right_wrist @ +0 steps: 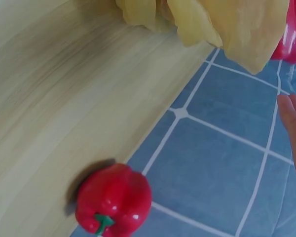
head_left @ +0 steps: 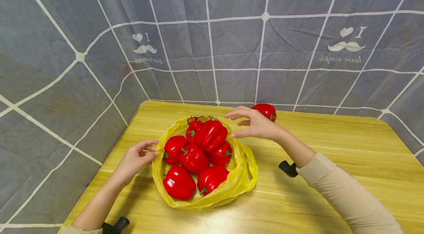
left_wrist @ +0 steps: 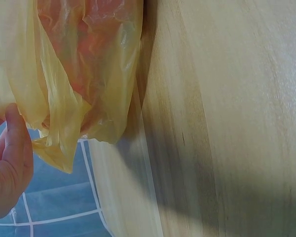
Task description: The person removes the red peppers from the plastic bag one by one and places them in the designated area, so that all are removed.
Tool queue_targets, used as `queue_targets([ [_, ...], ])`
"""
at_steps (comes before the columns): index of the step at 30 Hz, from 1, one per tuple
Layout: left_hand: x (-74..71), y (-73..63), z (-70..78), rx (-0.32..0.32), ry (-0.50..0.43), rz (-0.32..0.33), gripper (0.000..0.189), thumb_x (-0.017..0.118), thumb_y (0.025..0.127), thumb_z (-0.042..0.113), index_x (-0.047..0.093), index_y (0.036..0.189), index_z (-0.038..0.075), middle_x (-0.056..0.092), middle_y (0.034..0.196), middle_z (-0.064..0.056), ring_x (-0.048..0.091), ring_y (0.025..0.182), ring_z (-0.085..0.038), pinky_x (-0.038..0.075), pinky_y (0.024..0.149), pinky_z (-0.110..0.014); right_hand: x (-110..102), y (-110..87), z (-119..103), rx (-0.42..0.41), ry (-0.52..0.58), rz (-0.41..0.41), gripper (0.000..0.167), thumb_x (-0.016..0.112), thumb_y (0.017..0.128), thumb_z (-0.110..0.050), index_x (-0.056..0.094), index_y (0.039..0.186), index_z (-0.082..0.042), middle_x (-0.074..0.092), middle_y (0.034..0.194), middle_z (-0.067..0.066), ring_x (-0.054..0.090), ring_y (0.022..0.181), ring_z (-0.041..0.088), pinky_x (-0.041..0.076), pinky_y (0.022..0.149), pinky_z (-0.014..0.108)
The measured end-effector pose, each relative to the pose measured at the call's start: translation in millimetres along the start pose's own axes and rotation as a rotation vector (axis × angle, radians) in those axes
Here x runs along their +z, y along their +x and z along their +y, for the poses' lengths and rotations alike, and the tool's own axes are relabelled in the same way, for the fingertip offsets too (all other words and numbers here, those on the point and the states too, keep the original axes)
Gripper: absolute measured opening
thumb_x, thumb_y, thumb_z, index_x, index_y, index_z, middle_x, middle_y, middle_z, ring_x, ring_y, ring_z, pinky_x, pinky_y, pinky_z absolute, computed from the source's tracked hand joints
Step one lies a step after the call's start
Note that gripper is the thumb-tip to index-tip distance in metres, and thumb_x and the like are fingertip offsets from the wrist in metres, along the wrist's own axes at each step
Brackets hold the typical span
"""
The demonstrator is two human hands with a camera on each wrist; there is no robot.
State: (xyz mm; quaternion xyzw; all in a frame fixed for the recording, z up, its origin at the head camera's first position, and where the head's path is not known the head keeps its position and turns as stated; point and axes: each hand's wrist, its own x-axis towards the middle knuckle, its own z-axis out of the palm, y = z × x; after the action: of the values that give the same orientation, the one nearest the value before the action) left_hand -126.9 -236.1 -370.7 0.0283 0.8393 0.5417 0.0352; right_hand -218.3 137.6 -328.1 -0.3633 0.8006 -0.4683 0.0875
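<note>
A yellow plastic bag (head_left: 246, 175) stands wide-mouthed on the table, holding several glossy red bell peppers (head_left: 194, 158) with green stems. At the bag's left rim, my left hand (head_left: 137, 158) pinches the plastic between thumb and fingers; the left wrist view shows the thumb (left_wrist: 15, 131) against the bag's film. My right hand (head_left: 255, 123) is raised just beyond the bag's right edge, its fingers spread and holding nothing. Behind that hand, one more red bell pepper (head_left: 267, 112) lies near the table's back edge; the right wrist view shows this pepper (right_wrist: 113, 200) too.
The wood-grain table (head_left: 324, 153) reaches back to a grey-blue curtain (head_left: 238, 42) with white grid lines, which also closes off the left side. Black wrist straps (head_left: 288, 169) sit under the forearms. Part of the bag's far rim carries a dark printed pattern.
</note>
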Motion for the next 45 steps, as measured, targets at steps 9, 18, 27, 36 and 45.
queue_targets([
  [9, 0.9, 0.3, 1.6, -0.002, 0.008, 0.007, 0.039, 0.059, 0.088, 0.002, 0.05, 0.125, -0.008, 0.054, 0.1, -0.018, 0.055, 0.075, -0.01, 0.051, 0.066, -0.025, 12, 13.4, 0, -0.011, 0.026, -0.046, 0.05, 0.078, 0.076, -0.016, 0.06, 0.122, -0.007, 0.054, 0.124, 0.005, 0.049, 0.112, 0.028, 0.046, 0.091, 0.042],
  [18, 1.8, -0.2, 2.7, -0.012, 0.007, 0.014, 0.039, 0.059, 0.087, 0.003, 0.051, 0.124, -0.008, 0.054, 0.1, -0.018, 0.055, 0.074, -0.011, 0.05, 0.065, -0.024, 25, 26.2, 5, -0.028, 0.011, -0.06, 0.048, 0.078, 0.076, -0.014, 0.062, 0.12, -0.007, 0.055, 0.121, 0.008, 0.05, 0.112, 0.023, 0.047, 0.09, 0.041],
  [27, 2.0, -0.4, 3.5, -0.02, 0.003, 0.013, 0.039, 0.059, 0.088, 0.002, 0.05, 0.124, -0.008, 0.054, 0.1, -0.018, 0.055, 0.075, -0.011, 0.05, 0.066, -0.024, 30, 31.4, 7, -0.045, -0.046, -0.078, 0.047, 0.077, 0.076, -0.012, 0.062, 0.12, -0.009, 0.054, 0.119, 0.006, 0.049, 0.111, 0.02, 0.049, 0.087, 0.035],
  [36, 2.6, -0.8, 2.7, -0.022, 0.003, 0.01, 0.039, 0.058, 0.088, 0.002, 0.05, 0.124, -0.008, 0.054, 0.1, -0.017, 0.055, 0.075, -0.011, 0.05, 0.066, -0.024, 36, 34.5, 7, -0.061, -0.079, -0.085, 0.047, 0.077, 0.076, -0.012, 0.062, 0.12, -0.007, 0.053, 0.118, 0.008, 0.049, 0.108, 0.021, 0.049, 0.087, 0.038],
  [45, 2.9, -0.9, 2.1, -0.018, 0.009, 0.007, 0.04, 0.059, 0.088, 0.003, 0.05, 0.125, -0.008, 0.054, 0.102, -0.018, 0.055, 0.076, -0.011, 0.051, 0.066, -0.024, 38, 34.9, 6, -0.066, -0.125, -0.076, 0.044, 0.077, 0.077, -0.013, 0.063, 0.118, -0.007, 0.054, 0.116, 0.01, 0.051, 0.106, 0.024, 0.051, 0.084, 0.037],
])
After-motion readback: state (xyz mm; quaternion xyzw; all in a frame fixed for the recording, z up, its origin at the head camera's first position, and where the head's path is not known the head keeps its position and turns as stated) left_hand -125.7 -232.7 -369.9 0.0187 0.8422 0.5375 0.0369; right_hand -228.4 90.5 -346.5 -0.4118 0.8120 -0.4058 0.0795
